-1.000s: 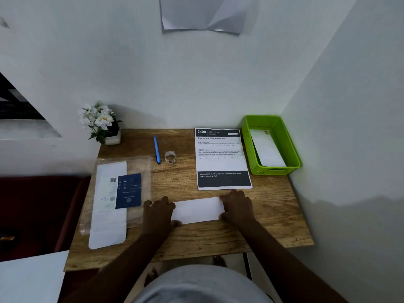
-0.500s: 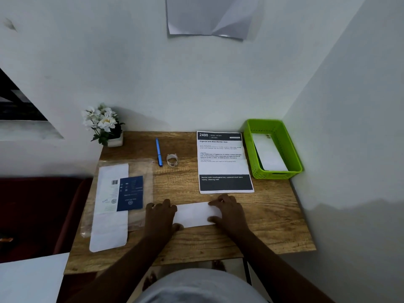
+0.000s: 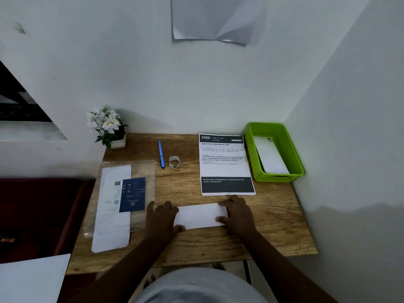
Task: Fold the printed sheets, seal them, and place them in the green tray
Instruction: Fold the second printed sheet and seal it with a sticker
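Head view shows my left hand and my right hand lying on the two ends of a folded white paper strip, low in the middle of the frame on the wooden desk. Both hands rest with fingers spread fairly flat, pressing the ends down; neither thumb seems curled round the paper, though the light is dim and I may be misreading the fingertips.

I judge this to be the creasing step: the sheet is folded and I am flattening it. Next it needs sealing, which calls for one hand to leave the strip and reach up to the small clear roll of tape, above centre, while the other keeps the fold shut.

The bright green plastic lattice tray sits at the right edge of the frame against the wall, with one white folded piece inside it. Just left of it lies a flat printed sheet, not yet folded. Its header reads "2400" and "DESK / STUDY", the title "Organize and Wipe Monitor Area"; the black band below begins "Monitor (with dust/fingerprints)". The smaller lines are too fine to read.

At centre left lies a clear plastic packet with a white and navy insert bearing a barcode; its writing is illegible. A blue pen lies beside the tape.
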